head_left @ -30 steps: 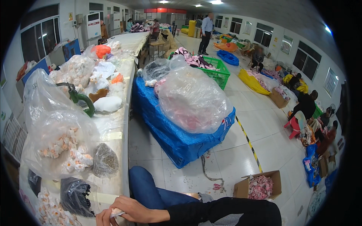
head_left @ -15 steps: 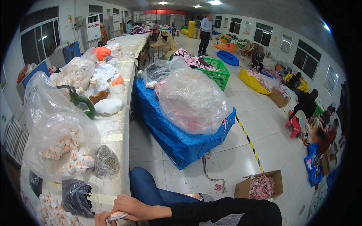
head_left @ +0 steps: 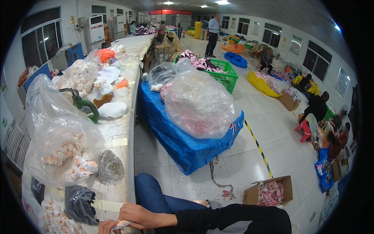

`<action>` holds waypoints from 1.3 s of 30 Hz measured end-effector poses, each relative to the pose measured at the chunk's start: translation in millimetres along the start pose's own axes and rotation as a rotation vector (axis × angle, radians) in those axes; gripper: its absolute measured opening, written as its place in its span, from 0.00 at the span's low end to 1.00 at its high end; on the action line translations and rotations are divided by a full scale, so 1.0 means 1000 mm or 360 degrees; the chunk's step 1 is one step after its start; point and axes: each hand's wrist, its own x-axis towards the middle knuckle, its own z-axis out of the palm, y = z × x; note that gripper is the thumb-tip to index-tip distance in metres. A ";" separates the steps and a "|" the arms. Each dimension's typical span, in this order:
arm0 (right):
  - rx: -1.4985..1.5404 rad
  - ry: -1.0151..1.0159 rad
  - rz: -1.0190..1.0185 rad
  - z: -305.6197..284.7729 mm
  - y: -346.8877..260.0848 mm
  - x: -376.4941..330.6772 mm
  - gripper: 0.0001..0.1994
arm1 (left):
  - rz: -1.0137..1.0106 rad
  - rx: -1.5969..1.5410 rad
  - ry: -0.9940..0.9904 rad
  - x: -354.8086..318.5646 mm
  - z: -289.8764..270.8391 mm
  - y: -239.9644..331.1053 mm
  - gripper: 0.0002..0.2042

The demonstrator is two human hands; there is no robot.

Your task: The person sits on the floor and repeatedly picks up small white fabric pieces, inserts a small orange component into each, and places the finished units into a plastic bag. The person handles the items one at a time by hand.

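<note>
At the bottom edge, over the near rim of the table, my right hand (head_left: 141, 215) is closed on a small white and orange plush piece (head_left: 122, 224). My left hand (head_left: 106, 226) grips the same piece from the left, its lower part cut off by the frame. Just left of my hands lies a clear bag of small black parts (head_left: 81, 206). A heap of similar white and orange plush pieces (head_left: 54, 219) spreads beside it. Farther up stands a bag of small greyish pellets (head_left: 111, 168), next to a large clear bag (head_left: 58, 130) with more plush pieces inside.
A green clamp-like tool (head_left: 87, 107) sits on the white table (head_left: 117, 134). Right of it, a blue-wrapped stack (head_left: 167, 134) carries a big clear bag. A green crate (head_left: 226, 78) and a cardboard box (head_left: 251, 195) of pink scraps stand on the floor. Several people work along the right wall.
My hands have shifted only slightly around the plush piece, and more of it shows between the fingers. The surroundings look the same.
</note>
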 end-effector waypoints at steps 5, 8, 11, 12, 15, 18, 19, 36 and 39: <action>-0.0025 0.0064 -0.0033 0.004 -0.002 -0.001 0.11 | 0.0009 -0.0082 -0.0005 0.001 -0.004 0.000 0.09; -0.0009 0.0080 -0.0021 0.004 -0.006 -0.001 0.11 | 0.0033 -0.0124 0.0011 -0.001 -0.004 0.000 0.09; -0.0010 0.0093 -0.0043 0.002 -0.009 -0.002 0.13 | 0.0087 -0.0120 0.0048 -0.002 -0.004 0.002 0.09; -0.0003 0.0086 -0.0056 0.001 -0.008 -0.002 0.14 | 0.0109 -0.0108 0.0064 -0.002 -0.004 0.002 0.08; -0.0013 0.0020 -0.0103 -0.006 -0.009 0.003 0.16 | 0.0101 -0.0120 0.0071 -0.004 -0.002 0.000 0.08; -0.0091 -0.0067 -0.0148 -0.017 -0.008 0.009 0.14 | -0.0010 -0.0194 0.0031 0.001 0.000 0.007 0.09; -0.0134 -0.0093 -0.0166 -0.020 -0.008 0.010 0.13 | -0.0050 -0.0218 0.0018 0.004 0.001 0.012 0.09; -0.0325 -0.0344 -0.0159 -0.031 -0.011 0.017 0.19 | -0.0016 0.0247 0.0193 -0.011 0.018 0.001 0.15; -0.0540 -0.0095 -0.0246 -0.026 -0.013 0.012 0.19 | 0.0013 0.0129 0.0296 -0.006 0.022 0.007 0.19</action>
